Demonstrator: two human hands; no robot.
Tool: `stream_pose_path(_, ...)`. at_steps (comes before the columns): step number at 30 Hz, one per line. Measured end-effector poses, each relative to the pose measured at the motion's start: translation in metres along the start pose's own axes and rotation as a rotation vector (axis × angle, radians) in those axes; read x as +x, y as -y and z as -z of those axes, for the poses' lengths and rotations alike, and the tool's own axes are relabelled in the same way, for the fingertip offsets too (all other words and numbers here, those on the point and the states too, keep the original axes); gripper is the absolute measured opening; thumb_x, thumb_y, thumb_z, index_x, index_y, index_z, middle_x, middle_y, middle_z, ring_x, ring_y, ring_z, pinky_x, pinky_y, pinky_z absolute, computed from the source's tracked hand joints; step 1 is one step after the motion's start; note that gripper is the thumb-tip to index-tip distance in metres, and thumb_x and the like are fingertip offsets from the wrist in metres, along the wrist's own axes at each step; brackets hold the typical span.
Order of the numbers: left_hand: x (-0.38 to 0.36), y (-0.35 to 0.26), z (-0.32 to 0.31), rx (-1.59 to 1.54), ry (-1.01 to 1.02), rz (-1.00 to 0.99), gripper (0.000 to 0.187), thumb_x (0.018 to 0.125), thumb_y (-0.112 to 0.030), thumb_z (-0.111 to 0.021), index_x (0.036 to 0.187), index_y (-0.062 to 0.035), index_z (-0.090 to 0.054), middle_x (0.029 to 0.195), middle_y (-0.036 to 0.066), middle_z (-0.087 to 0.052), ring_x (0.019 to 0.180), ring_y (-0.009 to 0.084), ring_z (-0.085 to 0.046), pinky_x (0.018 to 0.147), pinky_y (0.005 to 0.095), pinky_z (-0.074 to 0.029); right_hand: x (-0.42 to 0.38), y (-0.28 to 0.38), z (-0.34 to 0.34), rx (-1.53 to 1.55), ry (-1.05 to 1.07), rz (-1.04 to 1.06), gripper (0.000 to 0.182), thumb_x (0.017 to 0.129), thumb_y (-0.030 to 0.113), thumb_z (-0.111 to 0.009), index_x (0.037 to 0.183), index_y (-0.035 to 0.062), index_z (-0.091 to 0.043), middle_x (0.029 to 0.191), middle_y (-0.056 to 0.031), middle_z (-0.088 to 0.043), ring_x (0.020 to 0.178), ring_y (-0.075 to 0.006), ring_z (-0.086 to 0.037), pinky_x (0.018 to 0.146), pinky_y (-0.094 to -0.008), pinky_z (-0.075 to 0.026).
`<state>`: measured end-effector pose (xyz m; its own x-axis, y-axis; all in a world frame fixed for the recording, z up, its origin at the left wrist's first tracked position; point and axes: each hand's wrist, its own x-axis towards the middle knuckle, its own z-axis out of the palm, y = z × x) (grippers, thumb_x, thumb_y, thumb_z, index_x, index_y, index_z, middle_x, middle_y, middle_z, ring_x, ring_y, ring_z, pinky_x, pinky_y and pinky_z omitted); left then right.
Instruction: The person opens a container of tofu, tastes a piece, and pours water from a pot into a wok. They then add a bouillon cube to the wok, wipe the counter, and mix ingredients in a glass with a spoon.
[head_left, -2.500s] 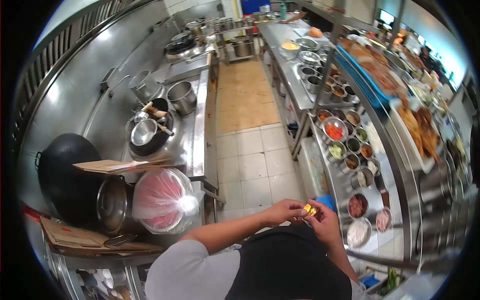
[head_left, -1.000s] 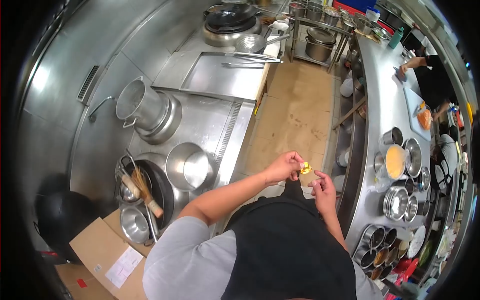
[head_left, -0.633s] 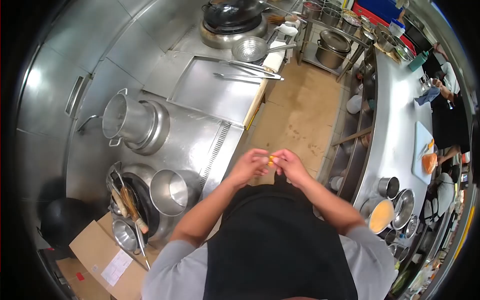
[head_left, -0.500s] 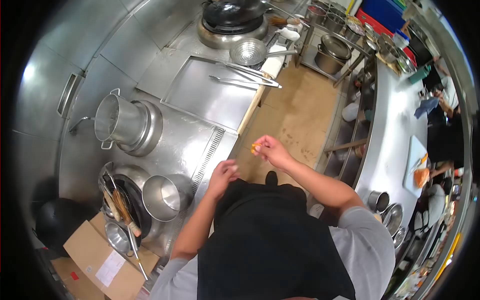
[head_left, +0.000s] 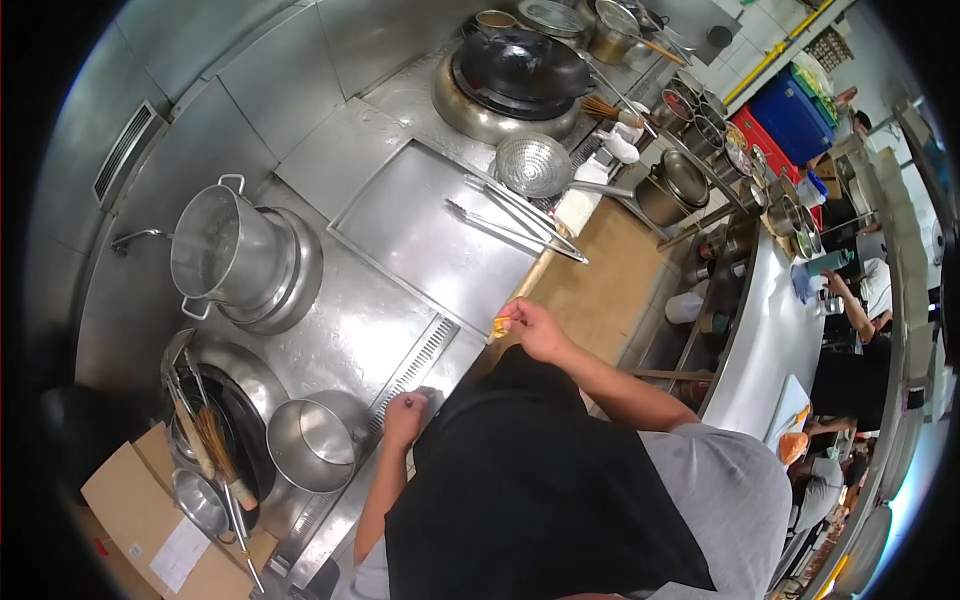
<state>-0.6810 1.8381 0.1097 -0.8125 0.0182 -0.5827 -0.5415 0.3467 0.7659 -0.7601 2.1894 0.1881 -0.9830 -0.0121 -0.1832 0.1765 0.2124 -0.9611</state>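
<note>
Near the front edge of the steel counter, my right hand [head_left: 537, 333] is closed on a small orange-yellow piece [head_left: 500, 326], too small to name exactly. It pokes out from between thumb and fingers. My left hand [head_left: 404, 419] hovers lower left beside the counter's slotted drain strip [head_left: 415, 370], its fingers curled inward; whatever they hold, if anything, is hidden. To its left an open steel pot [head_left: 318, 440] stands on the counter. Beyond my right hand lies a flat steel tray [head_left: 430, 230], with metal tongs [head_left: 515, 228] across its right side.
A two-handled pot [head_left: 220, 245] stands at the left, a wok [head_left: 525, 70] at the back. A strainer [head_left: 535, 165] juts its handle over the counter edge. Lower left are brushes [head_left: 215, 440] and cardboard [head_left: 135, 500]. A co-worker stands behind the right-hand worktop [head_left: 750, 345].
The view has turned, and I am closer to the counter. My right hand, keeping the orange-yellow piece, is now by the counter edge. My left hand sits lower and farther left.
</note>
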Motion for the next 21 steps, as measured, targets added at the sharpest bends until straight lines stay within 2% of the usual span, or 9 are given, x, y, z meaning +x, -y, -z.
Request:
stream_pose_path(1,0.005,-0.016,-0.003,-0.049,-0.018,-0.139,0.014,0.091,-0.011,-0.071,0.091,0.0026,-0.073,0.105,0.013,-0.077,0.086,0.0158,-0.069,0.079,0.0297,-0.053,0.009,0.006,0.012,-0.04,-0.006,0.027,0.01,0.098,0.007,-0.066,0.107,0.0041,-0.067,0.09,-0.0032,-0.069,0.079,-0.0128,-0.063,0.076,-0.0313,-0.054)
stream_pose_path(5,0.022,-0.091,-0.005,-0.16,-0.006,-0.197,0.015,0.092,-0.012,-0.072,0.094,0.0027,-0.074,0.124,0.017,-0.073,0.091,0.0174,-0.069,0.085,0.0298,-0.055,0.096,0.029,0.082,-0.104,-0.041,0.108,0.011,0.093,0.004,-0.068,0.104,0.0043,-0.068,0.089,-0.0081,-0.071,0.081,-0.0182,-0.066,0.076,-0.0334,-0.054)
stream_pose_path(7,0.036,-0.097,-0.003,-0.15,-0.039,-0.209,0.017,0.093,-0.013,-0.072,0.095,0.0034,-0.074,0.124,0.017,-0.074,0.091,0.0163,-0.069,0.086,0.0295,-0.054,0.154,0.036,0.123,-0.457,-0.159,0.188,0.012,0.09,0.008,-0.068,0.101,0.0038,-0.069,0.093,-0.0151,-0.073,0.086,-0.0295,-0.071,0.078,-0.0399,-0.056)
stream_pose_path(8,0.04,-0.099,-0.005,-0.138,-0.062,-0.22,0.019,0.094,-0.014,-0.071,0.097,0.0041,-0.074,0.124,0.016,-0.074,0.092,0.0151,-0.069,0.086,0.0291,-0.054,0.183,0.034,0.139,-0.461,-0.138,0.192,0.012,0.09,0.008,-0.068,0.101,0.0038,-0.069,0.093,-0.0151,-0.073,0.086,-0.0295,-0.071,0.078,-0.0399,-0.056)
stream_pose_path(10,0.036,-0.109,-0.01,-0.12,-0.149,-0.137,0.022,0.097,-0.017,-0.068,0.104,0.0029,-0.075,0.119,0.013,-0.074,0.094,0.0142,-0.069,0.085,0.0285,-0.054,0.243,0.012,0.163,-0.793,-0.244,0.195,0.016,0.088,0.005,-0.062,0.102,0.0019,-0.071,0.098,-0.0213,-0.071,0.093,-0.0366,-0.071,0.084,-0.0444,-0.057)
stream_pose_path(13,0.025,-0.126,-0.021,-0.407,-0.268,0.109,0.027,0.1,-0.022,-0.067,0.116,-0.0007,-0.071,0.099,0.007,-0.072,0.091,0.0142,-0.067,0.08,0.0282,-0.052,0.322,-0.046,0.197,-0.954,-0.163,0.045,0.021,0.085,0.008,-0.062,0.103,0.003,-0.072,0.105,-0.0249,-0.071,0.099,-0.0449,-0.068,0.088,-0.0507,-0.055)
stream_pose_path(16,0.016,-0.155,-0.037,-0.51,-0.349,0.149,0.027,0.1,-0.023,-0.068,0.114,-0.0006,-0.07,0.096,0.006,-0.071,0.082,0.0124,-0.064,0.073,0.0269,-0.051,0.358,-0.066,0.213,-0.985,-0.098,-0.015,0.025,0.083,0.01,-0.064,0.105,0.0021,-0.071,0.107,-0.0247,-0.071,0.102,-0.0435,-0.068,0.091,-0.0499,-0.055)
stream_pose_path(18,0.018,-0.161,-0.039,-0.496,-0.38,0.124,0.026,0.1,-0.023,-0.068,0.114,-0.001,-0.071,0.094,0.005,-0.071,0.078,0.0113,-0.061,0.07,0.0263,-0.049,0.361,-0.058,0.204,-1.089,-0.241,0.027,0.041,0.084,0.018,-0.07,0.122,0.0021,-0.066,0.123,-0.0238,-0.067,0.117,-0.0416,-0.063,0.101,-0.0511,-0.049)
stream_pose_path(21,0.011,-0.167,-0.034,-0.38,-0.482,0.153,0.026,0.099,-0.025,-0.069,0.109,-0.0006,-0.074,0.088,0.003,-0.07,0.073,0.009,-0.056,0.066,0.0257,-0.047,0.357,-0.062,0.17,-0.955,-0.28,0.292,0.058,0.083,0.027,-0.08,0.133,0.0029,-0.06,0.127,-0.0226,-0.061,0.121,-0.0415,-0.057,0.103,-0.051,-0.046)
